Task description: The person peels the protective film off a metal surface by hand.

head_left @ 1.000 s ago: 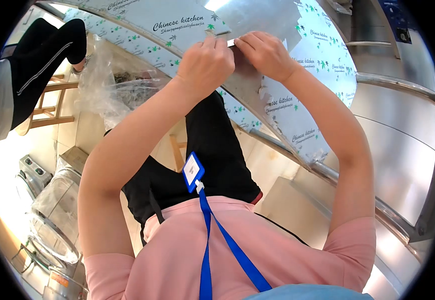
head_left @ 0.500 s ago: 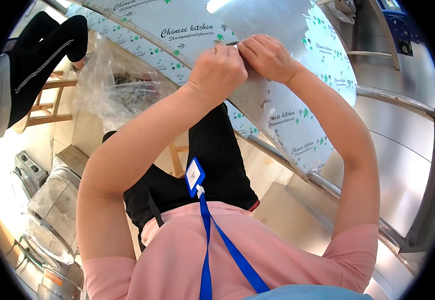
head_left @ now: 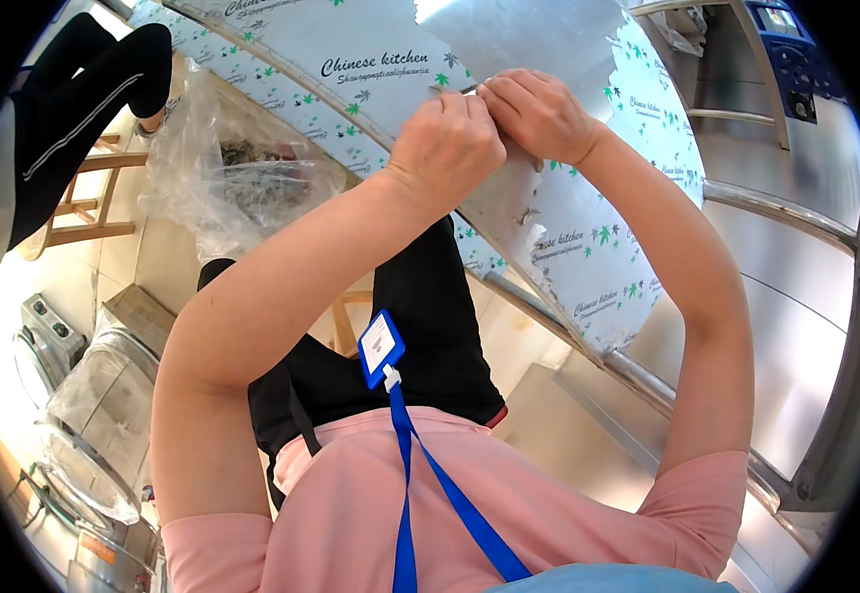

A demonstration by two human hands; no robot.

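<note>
The printed film (head_left: 390, 35) covers the counter (head_left: 533, 49) to its near edge; likely light, limp, tearable, best pinched at ragged borders. Left hand (head_left: 448, 141) and right hand (head_left: 540, 116) meet there, fingers curled, contents hidden.

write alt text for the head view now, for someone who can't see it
A person's left hand and right hand meet over a shiny metal surface partly covered with torn "Chinese kitchen" film. A blue-edged badge hangs below; clear plastic lies at the picture's left.
</note>
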